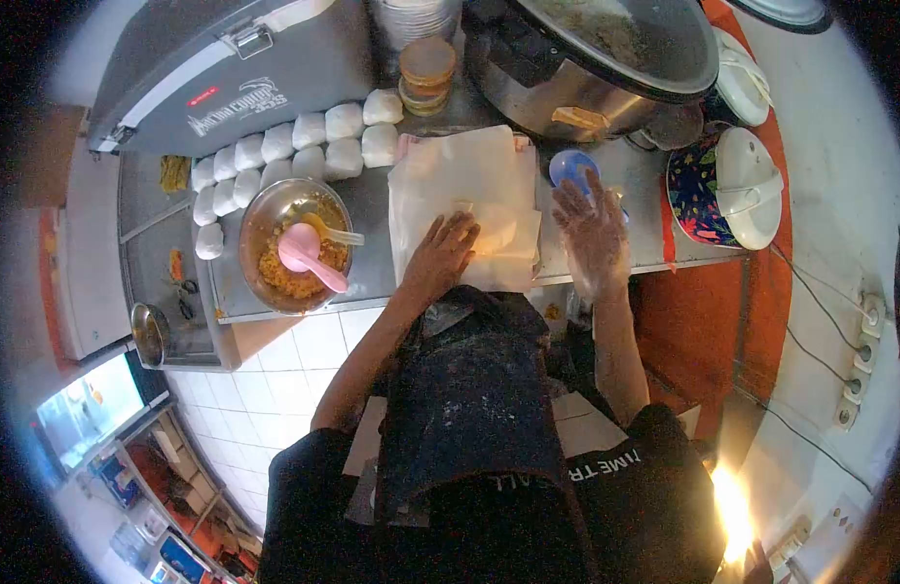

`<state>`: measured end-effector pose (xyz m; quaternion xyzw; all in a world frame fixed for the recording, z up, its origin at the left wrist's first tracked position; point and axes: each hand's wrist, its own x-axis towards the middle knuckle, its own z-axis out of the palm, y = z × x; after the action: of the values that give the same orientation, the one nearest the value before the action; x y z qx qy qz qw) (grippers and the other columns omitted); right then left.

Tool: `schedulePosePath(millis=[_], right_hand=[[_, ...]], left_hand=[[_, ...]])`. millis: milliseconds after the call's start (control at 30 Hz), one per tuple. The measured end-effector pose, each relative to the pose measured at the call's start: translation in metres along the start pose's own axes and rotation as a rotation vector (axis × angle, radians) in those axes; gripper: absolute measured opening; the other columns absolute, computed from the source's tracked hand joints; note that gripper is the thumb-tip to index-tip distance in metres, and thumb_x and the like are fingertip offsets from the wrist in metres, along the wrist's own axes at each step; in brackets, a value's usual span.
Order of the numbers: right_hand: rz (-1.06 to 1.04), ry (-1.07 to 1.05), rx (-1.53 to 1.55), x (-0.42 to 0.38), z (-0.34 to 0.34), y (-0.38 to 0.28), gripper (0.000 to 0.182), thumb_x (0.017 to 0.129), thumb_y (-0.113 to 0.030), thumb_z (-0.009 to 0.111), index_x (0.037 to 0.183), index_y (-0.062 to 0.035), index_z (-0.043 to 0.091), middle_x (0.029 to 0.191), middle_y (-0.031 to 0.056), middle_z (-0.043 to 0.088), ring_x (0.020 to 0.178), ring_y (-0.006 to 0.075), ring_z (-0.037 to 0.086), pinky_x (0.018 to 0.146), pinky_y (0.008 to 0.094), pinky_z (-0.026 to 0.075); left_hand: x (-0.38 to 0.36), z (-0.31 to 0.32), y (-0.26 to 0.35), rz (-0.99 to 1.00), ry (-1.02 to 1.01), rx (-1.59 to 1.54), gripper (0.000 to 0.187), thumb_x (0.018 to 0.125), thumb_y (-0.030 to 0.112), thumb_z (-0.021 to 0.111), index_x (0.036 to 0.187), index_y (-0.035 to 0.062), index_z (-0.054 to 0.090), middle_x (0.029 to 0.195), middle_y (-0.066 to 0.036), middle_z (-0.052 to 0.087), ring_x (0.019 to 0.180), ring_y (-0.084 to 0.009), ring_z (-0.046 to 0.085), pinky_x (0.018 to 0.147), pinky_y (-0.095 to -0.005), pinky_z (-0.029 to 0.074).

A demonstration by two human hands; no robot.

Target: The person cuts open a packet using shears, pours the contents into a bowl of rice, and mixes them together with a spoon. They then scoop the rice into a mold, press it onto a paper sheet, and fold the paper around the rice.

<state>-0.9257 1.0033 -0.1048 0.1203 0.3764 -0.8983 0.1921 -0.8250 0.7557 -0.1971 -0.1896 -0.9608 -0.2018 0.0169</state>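
My left hand lies at the lower left of a stack of pale paper sheets, its fingers resting on the top sheet. Over the counter to the right of the paper is my right hand, fingers spread and dusted with white powder. Its fingertips overlap a small blue bowl; whether they touch it is unclear. On the left stands a metal bowl of orange-yellow filling, with a pink spoon and a clear-handled utensil in it. White dough balls sit in rows behind that bowl.
A large steel cooker stands at the back, beside stacked round items. A grey cooler box is at the back left. On the right sits a patterned pot with a white lid. Cords run to wall sockets.
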Motion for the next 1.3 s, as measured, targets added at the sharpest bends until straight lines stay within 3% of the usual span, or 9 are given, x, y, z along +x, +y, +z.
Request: schedulePosePath(millis=[167,233,567,667,867,1000,1067,1200,1300], right_hand=[[0.012,0.105,-0.145,0.011,-0.015,0.023,0.063,0.094,-0.036,0.057,0.145,-0.0078,0.034,0.132,0.0202,0.050,0.118,0.0267,0.051,0.099,0.0398,0.040],[-0.132,0.048,-0.870,0.023,-0.024,0.032,0.063,0.091,-0.025,0.064,0.142,-0.0011,0.035,0.120,0.0194,0.060,0.104,0.0248,0.061,0.089,0.0352,0.048],[-0.193,-0.103,-0.258,0.046,0.001,0.037,0.062,0.085,-0.021,0.070,0.138,-0.0027,0.041,0.109,0.0111,0.067,0.101,0.0213,0.064,0.088,0.0323,0.050],[-0.572,-0.212,-1.582,0.061,0.009,0.047,0.060,0.085,-0.021,0.066,0.140,-0.0098,0.043,0.122,0.0157,0.062,0.107,0.0302,0.063,0.096,0.0388,0.046],[-0.359,-0.432,-2.395,0.104,0.032,0.067,0.059,0.088,-0.034,0.058,0.142,-0.0185,0.040,0.117,0.0157,0.065,0.104,0.0338,0.063,0.093,0.0483,0.045],[-0.995,-0.614,-2.025,0.129,-0.004,0.088,0.065,0.083,-0.029,0.062,0.141,-0.0110,0.041,0.112,0.0149,0.064,0.099,0.0309,0.063,0.089,0.0421,0.049],[-0.487,-0.513,-2.086,0.136,-0.001,0.089,0.068,0.082,-0.030,0.062,0.143,-0.0113,0.038,0.101,0.0134,0.067,0.090,0.0304,0.065,0.085,0.0428,0.049],[-0.750,-0.573,-2.488,0.121,0.011,0.077,0.065,0.084,-0.023,0.061,0.143,-0.0120,0.038,0.090,0.0108,0.068,0.083,0.0296,0.066,0.082,0.0402,0.050],[-0.681,-0.602,-2.123,0.094,0.034,0.056,0.055,0.087,-0.020,0.056,0.140,-0.0104,0.044,0.082,0.0094,0.068,0.076,0.0270,0.066,0.076,0.0354,0.051]], left_hand=[[0.005,-0.002,-0.004,0.009,0.092,0.020,0.049,0.090,0.021,0.059,0.133,0.0013,0.047,0.144,-0.015,0.041,0.137,-0.0313,0.035,0.115,-0.0460,0.026],[0.004,-0.006,-0.003,0.023,0.082,0.012,0.048,0.091,0.021,0.058,0.133,0.0006,0.047,0.144,-0.016,0.041,0.138,-0.0321,0.034,0.114,-0.0468,0.026],[0.012,-0.008,-0.004,-0.011,0.051,0.023,0.048,0.093,0.023,0.055,0.135,0.0004,0.046,0.145,-0.017,0.040,0.138,-0.0331,0.033,0.115,-0.0472,0.026],[0.008,-0.008,-0.004,-0.007,0.063,0.008,0.047,0.094,0.024,0.055,0.133,0.0000,0.048,0.145,-0.017,0.040,0.138,-0.0331,0.033,0.115,-0.0469,0.025],[0.005,-0.017,-0.005,0.011,0.160,-0.005,0.045,0.094,0.026,0.053,0.130,-0.0008,0.051,0.144,-0.018,0.041,0.138,-0.0328,0.033,0.115,-0.0466,0.025],[0.002,-0.012,-0.007,-0.046,0.094,0.012,0.045,0.094,0.025,0.054,0.131,0.0005,0.050,0.146,-0.018,0.039,0.138,-0.0351,0.032,0.116,-0.0480,0.023],[0.003,-0.011,-0.008,-0.050,0.118,0.016,0.044,0.094,0.025,0.054,0.130,0.0005,0.052,0.145,-0.018,0.040,0.138,-0.0351,0.033,0.116,-0.0479,0.023],[0.002,-0.011,-0.006,-0.005,0.054,0.046,0.042,0.094,0.023,0.054,0.128,0.0004,0.053,0.142,-0.018,0.043,0.137,-0.0343,0.034,0.116,-0.0468,0.023],[0.000,-0.008,-0.006,0.011,0.040,0.017,0.040,0.092,0.020,0.055,0.127,0.0000,0.053,0.141,-0.017,0.046,0.137,-0.0340,0.035,0.116,-0.0460,0.024]])
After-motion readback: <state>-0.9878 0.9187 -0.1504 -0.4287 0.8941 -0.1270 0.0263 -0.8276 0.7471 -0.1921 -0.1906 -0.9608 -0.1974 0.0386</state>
